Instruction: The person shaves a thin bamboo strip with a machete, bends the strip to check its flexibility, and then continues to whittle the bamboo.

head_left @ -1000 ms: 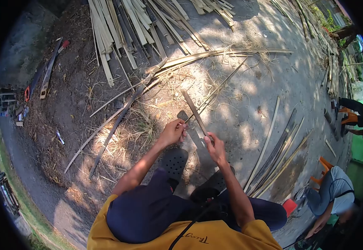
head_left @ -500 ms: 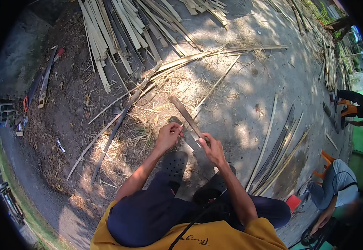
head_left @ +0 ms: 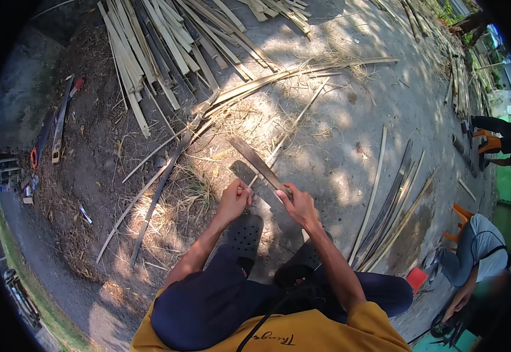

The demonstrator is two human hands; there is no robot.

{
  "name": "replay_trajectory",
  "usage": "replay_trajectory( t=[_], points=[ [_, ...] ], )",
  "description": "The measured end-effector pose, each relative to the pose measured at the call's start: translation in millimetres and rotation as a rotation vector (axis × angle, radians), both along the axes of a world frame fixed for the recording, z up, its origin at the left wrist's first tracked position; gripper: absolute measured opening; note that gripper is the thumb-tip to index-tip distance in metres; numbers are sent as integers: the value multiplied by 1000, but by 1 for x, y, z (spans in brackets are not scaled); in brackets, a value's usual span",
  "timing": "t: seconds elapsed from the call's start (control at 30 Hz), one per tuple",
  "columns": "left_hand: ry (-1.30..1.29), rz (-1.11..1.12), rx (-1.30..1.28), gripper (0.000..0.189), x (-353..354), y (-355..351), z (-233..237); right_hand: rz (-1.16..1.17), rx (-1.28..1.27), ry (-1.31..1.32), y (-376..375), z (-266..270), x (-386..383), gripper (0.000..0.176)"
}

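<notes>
My left hand (head_left: 235, 198) is closed in a pinch on the near end of a thin pale bamboo strip (head_left: 297, 120), which slopes away to the upper right. In my right hand (head_left: 299, 205) is the lower end of a long, flat brown machete-like blade (head_left: 255, 159), its tip pointing up and left. The blade crosses over the strip just ahead of my left fingers. Beneath both lies a dark flat piece (head_left: 242, 171) on the ground, partly hidden. My dark perforated clogs (head_left: 245, 234) stand close below the hands.
Split bamboo slats (head_left: 155, 47) lie piled at the upper left. Curly shavings (head_left: 255, 126) cover the ground ahead. More strips (head_left: 390, 205) lie to the right. A handsaw (head_left: 61, 120) rests at the left. One person (head_left: 481, 246) sits at the lower right by an orange chair (head_left: 458, 220).
My left hand has drawn toward my body, bringing the bamboo strip nearer under the blade. My right hand keeps its hold with little movement. The whole view has shifted slightly.
</notes>
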State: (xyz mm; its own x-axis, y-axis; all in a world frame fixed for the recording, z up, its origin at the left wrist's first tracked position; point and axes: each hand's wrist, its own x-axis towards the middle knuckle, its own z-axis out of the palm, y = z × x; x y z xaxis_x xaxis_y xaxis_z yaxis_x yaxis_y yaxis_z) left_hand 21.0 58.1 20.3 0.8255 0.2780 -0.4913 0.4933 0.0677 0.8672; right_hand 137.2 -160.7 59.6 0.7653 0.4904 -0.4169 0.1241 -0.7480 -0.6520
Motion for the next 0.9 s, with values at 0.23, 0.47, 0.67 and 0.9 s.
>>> replay_trajectory(
  t=[0.23,0.47,0.67,0.9],
  points=[
    [96,79,-67,14,-18,-14,2,15,-78,-40,14,-19,64,61],
    [6,88,-6,13,1,-6,20,117,17,24,20,7,11,62],
    [7,52,18,15,-41,-7,27,20,13,-156,8,-18,61,65],
    [-27,76,10,14,-30,-3,25,222,-7,-25,16,-1,6,61]
  ],
)
